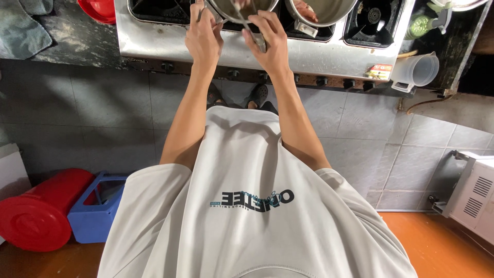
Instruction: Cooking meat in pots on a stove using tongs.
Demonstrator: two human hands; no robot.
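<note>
Nearest the camera: a pale T-shirt (257, 206); below, tiled floor with one red bin (38, 216) and one blue crate (95, 208) at the left, one white appliance (471, 193) at the right.

Both forearms reach forward to the steel stove (319, 51). The left hand (204, 38) is closed on the rim or handle of the near pot (239, 9); the exact contact is partly hidden. The right hand (270, 44) grips a metal utensil (252, 28), whose long axis runs from the hand up and left into that pot. The pot lies directly ahead of both hands, the left marginally closer.

Count: two pots, the second (321, 11) just right of the first; one clear jug (419, 69) on the counter, far right; one red lid (100, 9), far left.
</note>
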